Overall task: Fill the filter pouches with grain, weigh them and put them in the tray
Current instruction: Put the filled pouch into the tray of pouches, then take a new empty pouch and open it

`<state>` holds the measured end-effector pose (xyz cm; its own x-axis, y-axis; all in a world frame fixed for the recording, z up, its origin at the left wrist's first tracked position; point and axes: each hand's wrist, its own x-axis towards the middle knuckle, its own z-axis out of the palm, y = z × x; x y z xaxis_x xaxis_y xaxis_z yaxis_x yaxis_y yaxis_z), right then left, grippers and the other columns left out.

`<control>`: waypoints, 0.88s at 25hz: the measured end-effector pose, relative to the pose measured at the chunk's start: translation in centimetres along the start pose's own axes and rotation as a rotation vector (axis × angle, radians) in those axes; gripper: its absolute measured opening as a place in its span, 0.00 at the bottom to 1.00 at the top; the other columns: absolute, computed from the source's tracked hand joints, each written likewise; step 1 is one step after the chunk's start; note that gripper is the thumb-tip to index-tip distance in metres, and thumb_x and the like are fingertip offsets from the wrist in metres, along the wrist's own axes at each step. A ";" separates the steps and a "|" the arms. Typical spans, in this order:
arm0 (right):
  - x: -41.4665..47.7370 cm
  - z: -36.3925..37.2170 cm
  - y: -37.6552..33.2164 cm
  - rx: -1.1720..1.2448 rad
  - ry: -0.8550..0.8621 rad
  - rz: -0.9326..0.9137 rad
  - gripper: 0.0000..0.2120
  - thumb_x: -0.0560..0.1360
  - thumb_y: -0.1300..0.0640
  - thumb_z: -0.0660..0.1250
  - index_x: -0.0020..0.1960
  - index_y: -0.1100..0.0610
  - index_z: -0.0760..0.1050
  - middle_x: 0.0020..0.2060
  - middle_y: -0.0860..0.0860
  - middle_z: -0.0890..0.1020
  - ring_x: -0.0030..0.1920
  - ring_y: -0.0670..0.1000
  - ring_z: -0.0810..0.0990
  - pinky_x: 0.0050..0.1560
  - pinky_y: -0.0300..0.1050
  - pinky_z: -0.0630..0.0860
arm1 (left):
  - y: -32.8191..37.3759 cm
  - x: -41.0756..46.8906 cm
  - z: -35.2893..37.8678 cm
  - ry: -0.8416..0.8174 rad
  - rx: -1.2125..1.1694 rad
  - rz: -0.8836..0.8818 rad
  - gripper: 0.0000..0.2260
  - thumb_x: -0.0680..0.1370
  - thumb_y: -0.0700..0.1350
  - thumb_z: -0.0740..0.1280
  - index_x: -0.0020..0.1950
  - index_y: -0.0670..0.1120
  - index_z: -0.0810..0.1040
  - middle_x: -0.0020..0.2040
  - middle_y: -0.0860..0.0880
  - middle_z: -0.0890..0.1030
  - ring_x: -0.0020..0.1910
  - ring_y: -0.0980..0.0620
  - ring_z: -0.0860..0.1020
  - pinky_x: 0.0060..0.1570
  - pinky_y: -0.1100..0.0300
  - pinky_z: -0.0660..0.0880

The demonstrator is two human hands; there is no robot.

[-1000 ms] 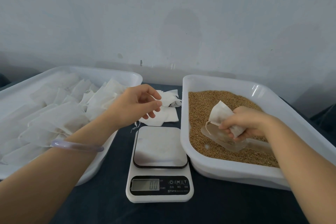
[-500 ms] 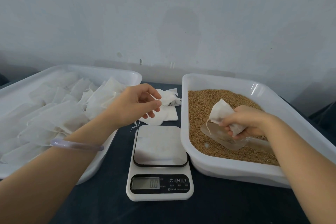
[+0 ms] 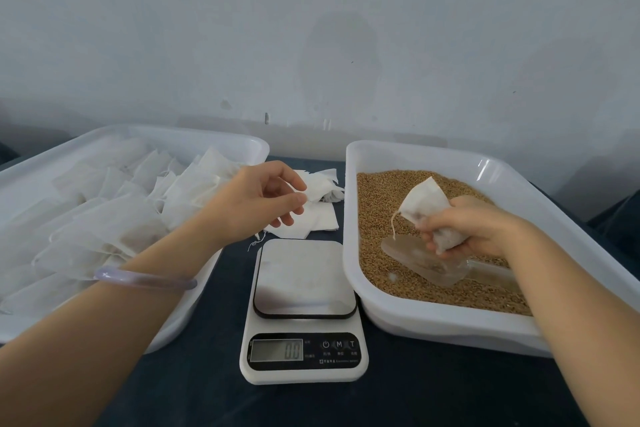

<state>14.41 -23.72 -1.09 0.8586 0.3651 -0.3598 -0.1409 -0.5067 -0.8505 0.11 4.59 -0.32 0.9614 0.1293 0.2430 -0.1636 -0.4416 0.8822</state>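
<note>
Fingers [image 3: 437,242] gripping filled pouch [image 3: 427,210], dark tabletop [image 3: 415,402], bare grey wall [image 3: 311,28]

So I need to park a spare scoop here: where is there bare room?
Bare dark tabletop in front of the scale and grain tray. Crowded: empty pouches behind the scale, left tray full.

Illumination is soft, even and moderately dim, with a cool cast. A glare streak marks the far right corner of the grain tray [image 3: 485,166]. Left of it, the scale [image 3: 304,308] platform reflects dull light (display legible). Wide-angle distortion bows the frame edges; the pouches at far left look washed out.
</note>
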 end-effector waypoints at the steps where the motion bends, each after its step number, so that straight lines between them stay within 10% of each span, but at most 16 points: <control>1: -0.1 0.0 -0.1 0.090 -0.024 -0.032 0.17 0.65 0.63 0.75 0.52 0.65 0.75 0.35 0.56 0.84 0.36 0.53 0.84 0.34 0.47 0.79 | 0.0 0.0 0.0 -0.001 -0.003 0.000 0.03 0.76 0.39 0.68 0.46 0.47 0.77 0.33 0.52 0.83 0.32 0.55 0.79 0.34 0.62 0.76; 7: -1.9 2.0 -2.2 0.530 -0.276 -0.349 0.21 0.64 0.64 0.74 0.56 0.62 0.75 0.44 0.56 0.83 0.47 0.55 0.83 0.41 0.49 0.81 | 0.4 -0.2 0.3 -0.024 -0.027 0.023 0.05 0.73 0.41 0.72 0.47 0.48 0.79 0.36 0.52 0.82 0.35 0.54 0.79 0.37 0.59 0.77; 13: -3.7 9.8 -5.6 0.423 -0.516 -0.599 0.18 0.65 0.67 0.74 0.54 0.57 0.81 0.44 0.54 0.83 0.47 0.52 0.82 0.46 0.47 0.79 | 2.0 -0.7 0.7 -0.076 -0.219 0.269 0.03 0.70 0.51 0.71 0.43 0.57 0.82 0.36 0.53 0.81 0.35 0.52 0.79 0.36 0.61 0.75; 22: -3.7 11.3 -5.8 -0.087 -0.095 -0.654 0.21 0.69 0.43 0.70 0.53 0.57 0.80 0.48 0.58 0.83 0.48 0.58 0.81 0.50 0.51 0.74 | 0.7 0.1 0.4 0.067 -0.096 0.160 0.09 0.75 0.40 0.70 0.34 0.41 0.80 0.28 0.54 0.77 0.28 0.58 0.75 0.30 0.65 0.73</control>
<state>6.52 -13.31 0.88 0.7058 0.6840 0.1842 0.4381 -0.2171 -0.8723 0.20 3.92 0.21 0.9051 0.1241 0.4067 -0.3368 -0.3746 0.8638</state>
